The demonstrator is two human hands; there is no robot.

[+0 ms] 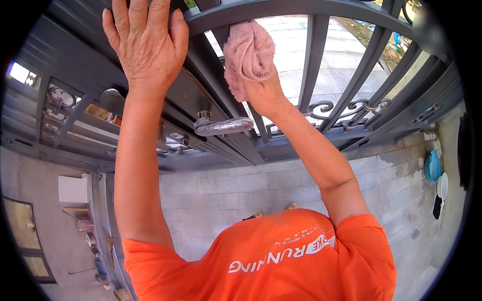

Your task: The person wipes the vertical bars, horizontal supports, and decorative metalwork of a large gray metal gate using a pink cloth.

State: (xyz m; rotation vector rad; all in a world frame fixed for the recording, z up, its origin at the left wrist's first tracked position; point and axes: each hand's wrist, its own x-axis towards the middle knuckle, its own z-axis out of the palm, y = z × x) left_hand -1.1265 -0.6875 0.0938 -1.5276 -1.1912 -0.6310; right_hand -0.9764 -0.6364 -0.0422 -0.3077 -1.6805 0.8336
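Note:
My right hand (pixel 265 94) grips a bunched pink plush cloth (pixel 252 49), which covers most of its fingers. The cloth lies against an upright of the dark grey metal gate (pixel 315 60), just under its curved top rail (pixel 282 8). Palm down, my left hand (pixel 147 49) rests on the gate's solid part with its fingers spread; nothing is in it. Between my forearms a lever door handle (pixel 226 126), wrapped in clear plastic film, sticks out from the gate below the cloth.
Scrolled metal ornaments (pixel 357 107) join the lower bars on the right. Grey paving (pixel 226 188) spreads beneath me. A blue basin (pixel 433 166) and a white dipper (pixel 443 185) stand by the right wall. At the lower left, a broom (pixel 110 244) is near other household items.

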